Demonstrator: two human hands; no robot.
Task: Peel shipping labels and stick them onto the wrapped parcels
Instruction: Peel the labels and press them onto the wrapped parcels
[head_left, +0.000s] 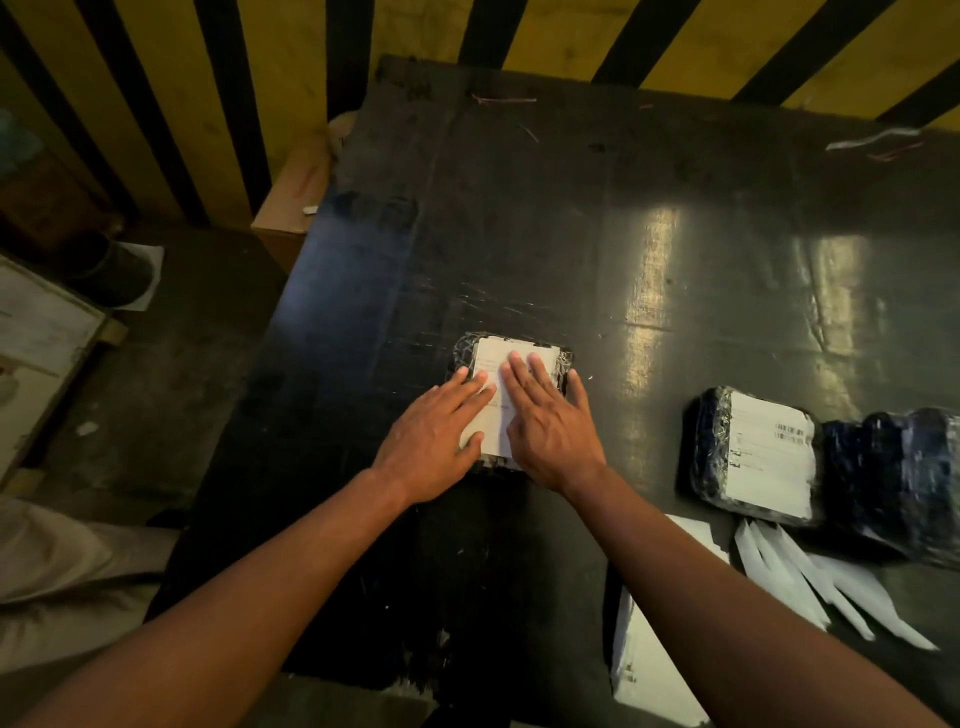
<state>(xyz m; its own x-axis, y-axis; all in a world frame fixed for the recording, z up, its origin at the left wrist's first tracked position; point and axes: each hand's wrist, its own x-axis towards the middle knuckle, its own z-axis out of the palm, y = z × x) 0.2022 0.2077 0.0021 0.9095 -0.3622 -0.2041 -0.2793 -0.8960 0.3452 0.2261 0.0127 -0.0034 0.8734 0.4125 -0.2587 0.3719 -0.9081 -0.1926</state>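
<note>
The left hand (434, 434) and the right hand (550, 423) lie flat over the label (498, 364), so most of its print is covered, and the lines that show are too small to read. The parcel (462, 345) below shows only its far edge and corners. At the right, the unlabelled dark parcel (893, 478) is blurred and cut by the picture's edge. The sheet stack (647, 670) is partly hidden under the right forearm — its print is not legible.
</note>
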